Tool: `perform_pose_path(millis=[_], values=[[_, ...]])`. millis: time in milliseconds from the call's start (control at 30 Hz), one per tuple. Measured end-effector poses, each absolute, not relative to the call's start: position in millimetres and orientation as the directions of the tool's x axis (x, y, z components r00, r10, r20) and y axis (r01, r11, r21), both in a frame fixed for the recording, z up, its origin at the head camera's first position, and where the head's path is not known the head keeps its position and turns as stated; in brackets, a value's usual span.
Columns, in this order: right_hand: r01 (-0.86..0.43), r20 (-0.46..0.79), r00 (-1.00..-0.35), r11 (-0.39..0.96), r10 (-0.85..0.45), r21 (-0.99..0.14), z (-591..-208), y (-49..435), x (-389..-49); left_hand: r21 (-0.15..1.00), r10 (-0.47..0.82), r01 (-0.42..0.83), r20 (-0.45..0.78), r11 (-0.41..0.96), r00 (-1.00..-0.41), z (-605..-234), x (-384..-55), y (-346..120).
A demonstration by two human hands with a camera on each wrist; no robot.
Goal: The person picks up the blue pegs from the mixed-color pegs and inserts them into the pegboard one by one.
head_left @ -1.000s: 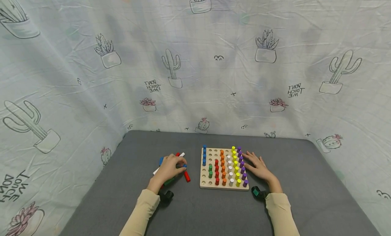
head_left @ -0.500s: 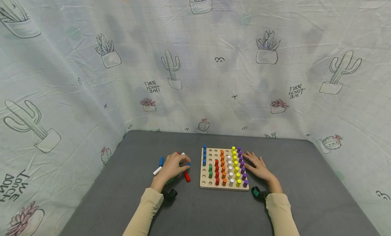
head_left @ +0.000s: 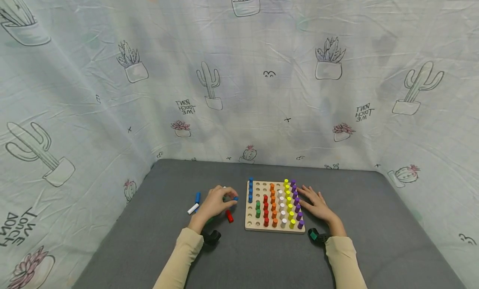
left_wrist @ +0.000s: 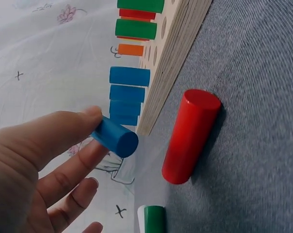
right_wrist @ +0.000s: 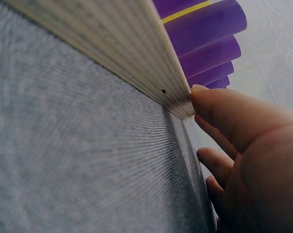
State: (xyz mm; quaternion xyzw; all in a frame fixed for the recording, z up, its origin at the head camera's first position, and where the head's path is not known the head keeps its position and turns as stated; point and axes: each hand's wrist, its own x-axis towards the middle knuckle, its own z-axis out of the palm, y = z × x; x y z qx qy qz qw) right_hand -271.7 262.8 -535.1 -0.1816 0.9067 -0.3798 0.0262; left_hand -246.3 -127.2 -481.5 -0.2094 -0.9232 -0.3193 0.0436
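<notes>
My left hand (head_left: 216, 202) pinches a blue peg (left_wrist: 116, 137) between thumb and fingers, just left of the wooden pegboard (head_left: 251, 227). In the board stand columns of upright pegs: blue, green, red, orange, white, yellow and purple. Bare holes show mostly on its left side and along the back. At the board's right edge lies my right hand (head_left: 317, 203), fingers spread; in the right wrist view its thumb touches the board's side beside the purple pegs (right_wrist: 209, 29). A loose red peg (head_left: 229, 216) lies on the table under the left hand's reach.
More loose pegs lie around the left hand, among them a white peg (head_left: 193, 209) and a blue peg (head_left: 198, 197); the hand hides part of this pile. A green peg (left_wrist: 154, 219) shows in the left wrist view. Patterned cloth (head_left: 247, 93) hangs behind the grey table (head_left: 277, 260).
My left hand has moved right from the loose pegs toward the board, carrying the blue peg. The right hand stays where it was.
</notes>
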Motion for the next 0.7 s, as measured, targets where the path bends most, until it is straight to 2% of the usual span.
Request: perform_pose_path(millis=[700], values=[[-0.34, 0.13, -0.928, 0.647, -0.35, -0.683, -536, 263, -271, 0.647, 0.391, 0.432, 0.217, 0.629, -0.894, -485, -254, -114]])
